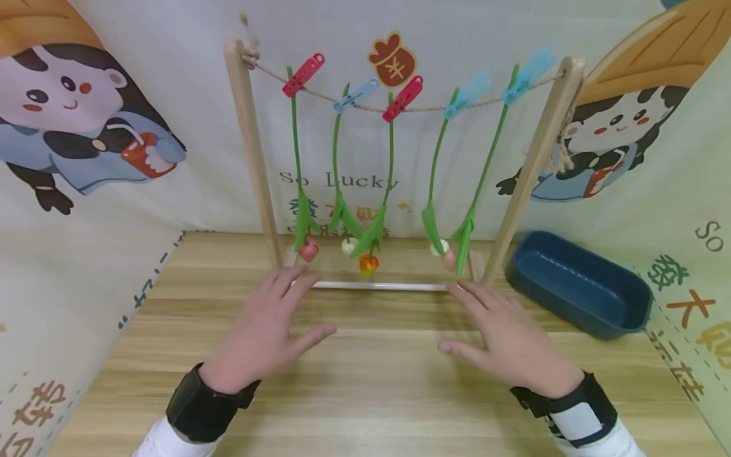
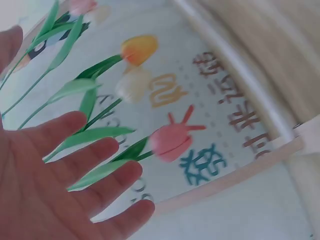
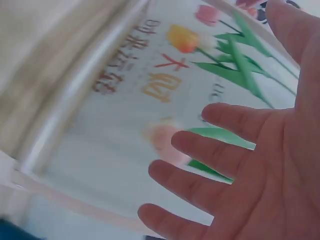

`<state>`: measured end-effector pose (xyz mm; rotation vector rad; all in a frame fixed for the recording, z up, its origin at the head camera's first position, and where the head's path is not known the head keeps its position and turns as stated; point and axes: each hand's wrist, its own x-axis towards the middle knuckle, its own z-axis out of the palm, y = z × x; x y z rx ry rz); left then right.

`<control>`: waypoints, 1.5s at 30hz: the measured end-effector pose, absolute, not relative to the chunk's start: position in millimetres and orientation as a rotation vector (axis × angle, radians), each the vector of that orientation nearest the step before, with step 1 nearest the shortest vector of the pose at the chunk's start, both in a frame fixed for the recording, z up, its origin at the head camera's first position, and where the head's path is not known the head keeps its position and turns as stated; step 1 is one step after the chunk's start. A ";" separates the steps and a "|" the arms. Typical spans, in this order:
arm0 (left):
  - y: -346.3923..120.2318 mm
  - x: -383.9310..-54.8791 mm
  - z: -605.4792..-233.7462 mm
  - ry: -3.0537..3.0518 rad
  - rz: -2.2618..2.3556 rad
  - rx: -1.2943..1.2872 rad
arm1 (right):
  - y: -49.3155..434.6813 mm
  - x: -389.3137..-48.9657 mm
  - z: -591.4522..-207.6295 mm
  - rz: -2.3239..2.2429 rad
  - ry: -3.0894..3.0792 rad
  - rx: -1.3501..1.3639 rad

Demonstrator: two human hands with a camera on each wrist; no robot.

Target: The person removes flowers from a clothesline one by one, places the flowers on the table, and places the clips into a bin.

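Artificial tulips hang heads down from a twine line (image 1: 320,96), held by two red clothespins (image 1: 304,75) and three blue clothespins (image 1: 468,95). The line spans two wooden posts (image 1: 254,152), with a white rod (image 1: 379,286) low between them. My left hand (image 1: 268,330) is spread palm down near the rod's left end, below a pink tulip (image 1: 309,250). At the rod's right end, my right hand (image 1: 511,333) lies likewise with straight fingers. Neither holds anything; contact with the rod cannot be told. An orange-yellow tulip (image 1: 368,264) hangs in the middle.
A dark blue rectangular basin (image 1: 582,285) stands on the wooden tabletop (image 1: 382,387), right of the right post (image 1: 528,171). Printed cloth (image 1: 143,209) with cartoon figures and lettering covers the back and sides.
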<state>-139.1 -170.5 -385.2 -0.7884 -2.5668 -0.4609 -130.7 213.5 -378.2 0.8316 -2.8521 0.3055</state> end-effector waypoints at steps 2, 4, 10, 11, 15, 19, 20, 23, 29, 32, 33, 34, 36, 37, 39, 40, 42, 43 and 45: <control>-171.4 -141.6 -375.4 -2.509 -0.497 -0.809 | 211.6 -132.0 -365.0 0.294 -2.826 0.854; -172.2 -144.7 -365.7 -2.460 -0.529 -0.821 | 209.1 -133.4 -350.6 0.271 -2.793 0.878; -172.2 -154.7 -336.5 -2.360 -0.642 -0.786 | 197.0 -136.6 -306.0 0.243 -2.701 0.938; -171.7 -156.4 -331.9 -2.340 -0.666 -0.782 | 194.4 -137.2 -299.1 0.236 -2.680 0.952; -169.4 -162.7 -314.7 -2.276 -0.753 -0.754 | 182.4 -140.3 -271.8 0.173 -2.625 0.997; -167.9 -169.0 -302.8 -2.239 -0.808 -0.728 | 170.9 -145.0 -247.0 0.130 -2.602 1.038; -167.6 -170.4 -300.3 -2.236 -0.823 -0.719 | 168.2 -146.6 -241.1 0.123 -2.591 1.052; -165.6 -175.8 -292.8 -2.211 -0.857 -0.704 | 160.2 -151.1 -221.5 0.093 -2.564 1.065; -162.2 -187.1 -272.1 -2.172 -0.925 -0.685 | 138.4 -162.6 -177.2 0.042 -2.495 1.066; -162.1 -191.0 -260.4 -2.171 -0.962 -0.667 | 125.1 -171.9 -157.8 0.063 -2.416 1.100; -162.0 -192.3 -256.9 -2.173 -0.975 -0.656 | 120.4 -175.5 -152.2 0.069 -2.385 1.108; -161.7 -193.7 -253.9 -2.176 -0.988 -0.644 | 115.5 -179.2 -146.8 0.078 -2.359 1.113; -160.4 -196.6 -248.8 -2.187 -1.028 -0.621 | 105.9 -187.2 -136.9 0.086 -2.309 1.116; -159.5 -198.6 -247.1 -2.191 -1.047 -0.613 | 101.1 -191.4 -132.6 0.089 -2.287 1.108; -156.8 -202.8 -245.2 -2.202 -1.098 -0.602 | 91.2 -199.8 -124.8 0.087 -2.273 1.073; -155.4 -205.1 -244.8 -2.209 -1.127 -0.598 | 86.1 -204.3 -121.3 0.084 -2.272 1.053; -153.0 -210.1 -245.4 -2.217 -1.190 -0.588 | 76.0 -213.4 -115.7 0.074 -2.281 1.010; -152.0 -212.7 -246.4 -2.222 -1.217 -0.581 | 70.7 -217.6 -113.1 0.073 -2.300 0.987; -150.2 -217.0 -248.5 -2.232 -1.270 -0.558 | 60.5 -225.7 -109.0 0.060 -2.346 0.951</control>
